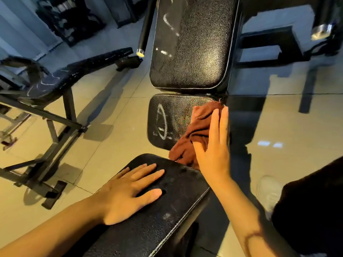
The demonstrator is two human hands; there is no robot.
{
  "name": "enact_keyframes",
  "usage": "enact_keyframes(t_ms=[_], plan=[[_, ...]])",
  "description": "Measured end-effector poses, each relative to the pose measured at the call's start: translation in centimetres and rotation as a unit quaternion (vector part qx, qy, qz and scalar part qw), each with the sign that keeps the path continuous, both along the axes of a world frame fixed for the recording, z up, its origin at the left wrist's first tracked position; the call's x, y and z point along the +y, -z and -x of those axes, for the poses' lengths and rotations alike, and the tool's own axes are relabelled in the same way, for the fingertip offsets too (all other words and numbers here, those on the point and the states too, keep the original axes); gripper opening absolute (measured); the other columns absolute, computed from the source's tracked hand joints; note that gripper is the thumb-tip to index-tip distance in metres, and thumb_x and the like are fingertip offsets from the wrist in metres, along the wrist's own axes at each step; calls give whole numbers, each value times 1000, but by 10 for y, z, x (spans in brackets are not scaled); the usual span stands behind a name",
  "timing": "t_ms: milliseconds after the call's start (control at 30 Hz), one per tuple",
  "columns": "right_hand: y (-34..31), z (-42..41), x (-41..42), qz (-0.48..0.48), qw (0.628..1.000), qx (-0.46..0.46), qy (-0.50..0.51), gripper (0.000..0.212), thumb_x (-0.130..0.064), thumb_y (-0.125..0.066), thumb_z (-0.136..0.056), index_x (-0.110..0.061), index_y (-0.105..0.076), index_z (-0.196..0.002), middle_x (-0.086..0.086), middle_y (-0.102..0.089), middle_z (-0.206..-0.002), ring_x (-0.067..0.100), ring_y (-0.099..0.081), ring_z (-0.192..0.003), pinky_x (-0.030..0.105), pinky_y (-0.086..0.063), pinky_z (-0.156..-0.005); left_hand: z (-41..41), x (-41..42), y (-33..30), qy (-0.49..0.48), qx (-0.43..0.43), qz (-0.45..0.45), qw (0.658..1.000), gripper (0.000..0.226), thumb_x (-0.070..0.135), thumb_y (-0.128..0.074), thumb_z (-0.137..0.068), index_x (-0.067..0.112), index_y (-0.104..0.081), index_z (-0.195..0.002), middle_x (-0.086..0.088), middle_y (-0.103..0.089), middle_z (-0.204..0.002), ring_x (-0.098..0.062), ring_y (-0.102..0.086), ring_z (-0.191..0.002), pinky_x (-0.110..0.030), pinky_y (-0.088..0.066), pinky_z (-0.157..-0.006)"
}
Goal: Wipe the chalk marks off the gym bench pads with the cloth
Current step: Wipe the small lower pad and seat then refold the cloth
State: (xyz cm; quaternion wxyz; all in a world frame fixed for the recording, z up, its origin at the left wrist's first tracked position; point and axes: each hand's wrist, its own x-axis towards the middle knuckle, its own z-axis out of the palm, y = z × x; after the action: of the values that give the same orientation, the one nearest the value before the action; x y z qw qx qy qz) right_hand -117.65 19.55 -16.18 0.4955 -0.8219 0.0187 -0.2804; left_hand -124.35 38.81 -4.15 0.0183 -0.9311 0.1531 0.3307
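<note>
A black gym bench runs up the middle of the head view in three pads. The near pad (167, 210) has my left hand (130, 193) lying flat on it, fingers straight. The small middle pad (167, 119) carries a white chalk oval and scribbles on its left half. A rust-brown cloth (196, 134) is bunched on that pad's right side, and my right hand (215, 143) presses on it with straight fingers. The long far pad (196, 45) shows white chalk streaks along its left edge.
A second bench (61, 78) with chalk marks and a black metal frame stands to the left on the tiled floor (111, 112). A dark rack stands at the back left. A white shoe (267, 191) is at the lower right beside dark clothing.
</note>
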Motion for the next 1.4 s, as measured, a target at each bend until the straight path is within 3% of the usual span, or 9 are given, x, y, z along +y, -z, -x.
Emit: enact_keyframes(t_ms=[100, 367, 467, 667, 800, 900, 1100, 1267, 1400], plan=[[4, 14, 1, -67, 997, 32, -31, 85, -7, -61, -92, -14, 0, -150, 2, 5, -159, 5, 3, -144, 2, 0, -110, 0, -5, 0, -16, -5, -7, 1000, 89, 96, 19, -48, 69, 2, -132, 34, 15, -152, 13, 22, -137, -19, 15, -110], [-5, 6, 4, -87, 996, 37, -7, 88, -9, -65, -90, -10, 0, -148, 5, -3, -157, 20, -5, -146, 23, -8, -115, 0, -19, 2, -43, -6, -44, 998, 94, 95, 26, -43, 70, 3, -131, 40, 21, -145, 15, 27, -133, -20, 15, -111], [-20, -21, -19, -50, 996, 16, -70, 85, -10, -62, -92, -15, 3, -146, 3, -3, -158, 17, -2, -145, 14, 3, -114, -2, -17, 3, -47, -4, -48, 998, 89, 93, 24, -48, 70, 3, -131, 42, 20, -145, 17, 27, -132, -21, 14, -114], [-6, 7, -7, -79, 995, 45, -46, 81, -33, -46, -95, -22, 8, -154, 4, 1, -162, 23, -3, -146, 43, -21, -114, -1, -20, 4, -45, -20, -57, 997, 92, 93, 27, -47, 68, 3, -133, 39, 17, -147, 14, 23, -136, -22, 12, -115], [6, 21, -4, -111, 986, 82, -92, 89, -14, -58, -95, -22, 13, -147, -3, 11, -156, 18, 6, -146, 35, -2, -115, -1, -20, 3, -50, -19, -52, 997, 92, 93, 26, -47, 68, 2, -132, 41, 17, -145, 14, 23, -136, -20, 12, -114], [2, 25, -7, -166, 980, 67, -84, 90, -9, -63, -91, -26, 1, -152, -1, -1, -161, 15, -3, -148, 22, -10, -117, -2, -17, 3, -46, -25, -47, 998, 87, 92, 22, -52, 69, -1, -133, 43, 15, -145, 15, 20, -136, -21, 9, -116], [-10, 27, -33, -190, 971, 60, -132, 92, -12, -74, -84, -45, -12, -145, -1, -18, -160, 1, -18, -139, -6, -20, -98, -5, -57, 18, -47, -247, 85, 964, 59, 72, -31, -82, 43, -47, -131, 28, -49, -126, 3, -49, -116, -17, -40, -93], [-25, 26, -68, -44, 971, 132, -194, 76, -18, -67, -89, -41, -26, -148, -10, -19, -159, 11, -26, -142, 14, -25, -102, -18, -128, 40, -129, -279, 276, 910, 38, 39, -72, -83, 36, -50, -114, 19, -59, -102, 4, -56, -92, -15, -47, -78], [-36, 24, -94, -2, 959, 147, -241, 85, -25, -77, -81, -32, -29, -151, -16, -25, -155, 3, -30, -136, 15, -29, -105, -19, -134, 44, -180, -244, 354, 885, 55, 52, -78, -67, 31, -54, -113, 13, -56, -105, 3, -54, -93, -14, -46, -77]])
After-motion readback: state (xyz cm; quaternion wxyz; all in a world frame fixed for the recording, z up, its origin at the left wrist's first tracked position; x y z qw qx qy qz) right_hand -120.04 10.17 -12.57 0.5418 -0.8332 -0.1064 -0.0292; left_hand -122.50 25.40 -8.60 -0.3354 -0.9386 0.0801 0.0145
